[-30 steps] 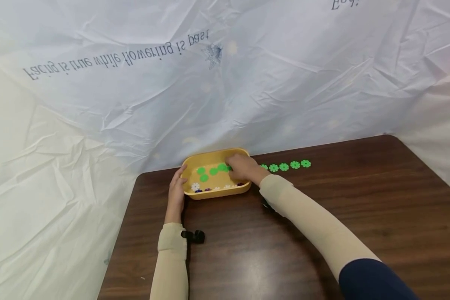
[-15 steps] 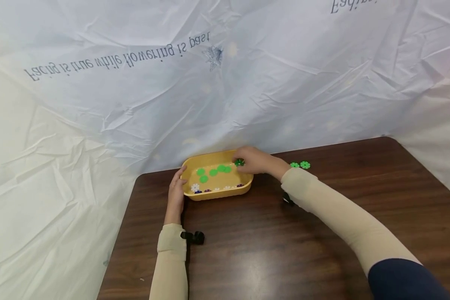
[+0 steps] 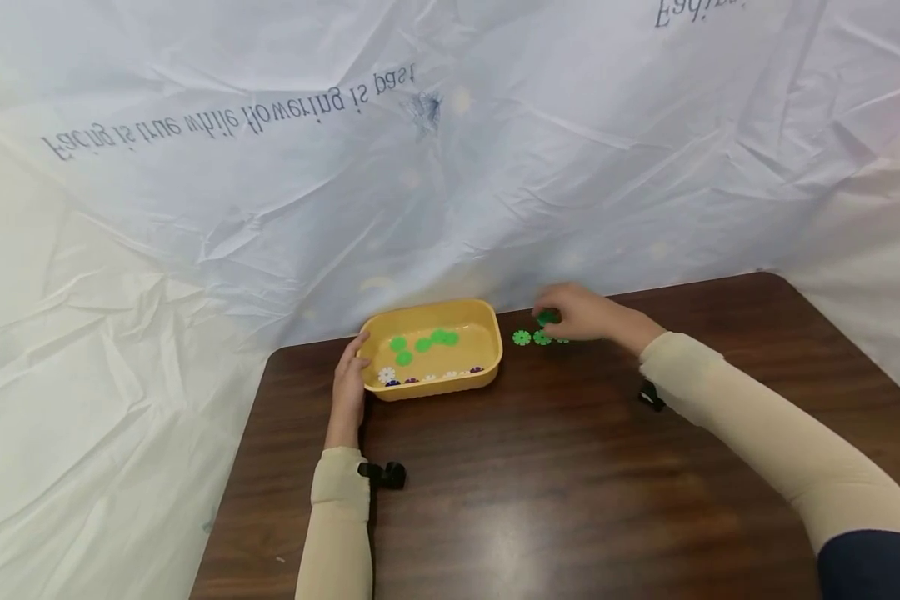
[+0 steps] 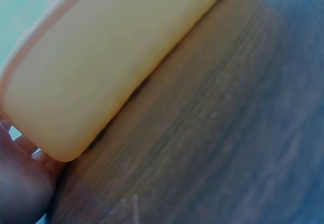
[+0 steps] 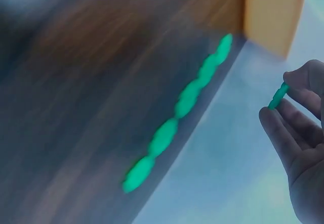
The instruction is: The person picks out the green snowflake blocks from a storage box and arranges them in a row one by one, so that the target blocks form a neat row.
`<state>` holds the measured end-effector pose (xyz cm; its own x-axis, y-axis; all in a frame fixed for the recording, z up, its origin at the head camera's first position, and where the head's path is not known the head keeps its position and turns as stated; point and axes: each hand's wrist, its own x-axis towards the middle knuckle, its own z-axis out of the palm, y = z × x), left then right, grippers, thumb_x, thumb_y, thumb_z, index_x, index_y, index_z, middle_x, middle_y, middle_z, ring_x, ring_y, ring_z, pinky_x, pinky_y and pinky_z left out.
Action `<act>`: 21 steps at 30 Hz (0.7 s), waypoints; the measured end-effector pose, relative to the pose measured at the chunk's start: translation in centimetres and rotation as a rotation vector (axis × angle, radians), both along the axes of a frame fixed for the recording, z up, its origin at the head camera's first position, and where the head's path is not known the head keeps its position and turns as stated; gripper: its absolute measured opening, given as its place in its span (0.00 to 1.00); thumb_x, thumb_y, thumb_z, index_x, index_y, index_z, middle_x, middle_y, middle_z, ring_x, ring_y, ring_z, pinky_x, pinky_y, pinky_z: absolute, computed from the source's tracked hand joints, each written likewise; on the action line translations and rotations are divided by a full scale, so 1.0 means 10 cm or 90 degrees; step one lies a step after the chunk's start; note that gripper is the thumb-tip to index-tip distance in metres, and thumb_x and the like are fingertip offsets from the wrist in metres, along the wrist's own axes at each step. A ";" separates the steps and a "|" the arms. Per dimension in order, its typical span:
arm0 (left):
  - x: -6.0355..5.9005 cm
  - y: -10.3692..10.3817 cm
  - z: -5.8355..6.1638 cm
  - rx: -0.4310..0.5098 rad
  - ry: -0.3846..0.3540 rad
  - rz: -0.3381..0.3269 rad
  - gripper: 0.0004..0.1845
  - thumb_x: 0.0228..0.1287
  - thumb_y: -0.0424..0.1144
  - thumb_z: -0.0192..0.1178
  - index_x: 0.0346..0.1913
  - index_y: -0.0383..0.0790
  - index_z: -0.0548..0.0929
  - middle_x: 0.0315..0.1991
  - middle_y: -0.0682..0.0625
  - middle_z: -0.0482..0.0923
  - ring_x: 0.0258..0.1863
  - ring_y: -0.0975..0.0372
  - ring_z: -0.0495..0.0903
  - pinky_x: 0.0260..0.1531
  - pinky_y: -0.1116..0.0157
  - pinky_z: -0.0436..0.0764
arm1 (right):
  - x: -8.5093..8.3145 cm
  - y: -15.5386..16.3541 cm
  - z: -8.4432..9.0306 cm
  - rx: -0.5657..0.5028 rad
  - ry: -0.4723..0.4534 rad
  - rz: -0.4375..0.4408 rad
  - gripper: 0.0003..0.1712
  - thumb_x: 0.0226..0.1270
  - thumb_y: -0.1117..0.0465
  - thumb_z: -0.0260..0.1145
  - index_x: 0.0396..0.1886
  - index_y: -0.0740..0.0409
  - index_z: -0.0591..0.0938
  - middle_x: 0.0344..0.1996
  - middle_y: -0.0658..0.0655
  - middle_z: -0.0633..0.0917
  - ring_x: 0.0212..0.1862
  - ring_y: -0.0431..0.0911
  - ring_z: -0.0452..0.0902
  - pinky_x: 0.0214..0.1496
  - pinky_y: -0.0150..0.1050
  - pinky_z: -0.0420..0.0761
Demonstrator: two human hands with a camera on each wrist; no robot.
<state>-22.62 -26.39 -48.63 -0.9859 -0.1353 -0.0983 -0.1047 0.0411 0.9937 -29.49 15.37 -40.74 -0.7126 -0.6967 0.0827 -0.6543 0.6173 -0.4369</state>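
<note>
A green flower disc (image 3: pixel 547 317) sits pinched in your right hand (image 3: pixel 581 316), above the row of green discs (image 3: pixel 532 337) on the surface (image 3: pixel 570 467) beside the yellow tray (image 3: pixel 487 371). Your left hand (image 3: pixel 347 385) grips the tray's end. You appear mid-carry; setting it in line calls for a level, gentle release.
</note>
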 end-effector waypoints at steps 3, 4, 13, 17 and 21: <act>0.03 0.02 0.15 -0.002 0.001 -0.004 0.29 0.70 0.30 0.42 0.73 0.47 0.68 0.77 0.52 0.52 0.76 0.56 0.49 0.69 0.52 0.55 | -0.01 0.23 -0.03 0.002 0.007 -0.017 0.14 0.60 0.66 0.68 0.46 0.62 0.86 0.44 0.59 0.83 0.36 0.49 0.77 0.38 0.44 0.77; 0.04 0.04 0.19 -0.003 0.001 -0.006 0.29 0.70 0.30 0.41 0.73 0.46 0.67 0.77 0.51 0.52 0.76 0.55 0.50 0.69 0.52 0.55 | -0.02 0.31 -0.05 0.003 0.010 -0.024 0.14 0.60 0.66 0.68 0.46 0.63 0.86 0.43 0.59 0.83 0.36 0.50 0.78 0.38 0.45 0.77; 0.09 0.09 0.29 -0.019 -0.013 -0.007 0.28 0.72 0.30 0.41 0.74 0.45 0.66 0.77 0.50 0.53 0.76 0.54 0.50 0.70 0.52 0.56 | -0.02 0.85 -0.25 0.026 0.006 -0.085 0.11 0.59 0.67 0.69 0.43 0.65 0.86 0.42 0.60 0.84 0.37 0.49 0.78 0.38 0.46 0.78; 0.10 0.09 0.27 -0.019 -0.004 -0.009 0.28 0.72 0.30 0.41 0.74 0.44 0.66 0.77 0.48 0.52 0.76 0.52 0.49 0.71 0.50 0.54 | -0.02 1.01 -0.35 0.043 -0.008 -0.107 0.09 0.59 0.67 0.69 0.41 0.63 0.86 0.39 0.58 0.84 0.35 0.47 0.78 0.37 0.47 0.78; 0.13 0.09 0.25 -0.026 -0.007 -0.012 0.29 0.72 0.30 0.41 0.74 0.45 0.66 0.78 0.48 0.51 0.76 0.52 0.50 0.70 0.50 0.56 | 0.00 1.16 -0.44 0.049 -0.027 -0.134 0.09 0.60 0.67 0.68 0.40 0.63 0.86 0.39 0.59 0.85 0.37 0.49 0.79 0.39 0.49 0.79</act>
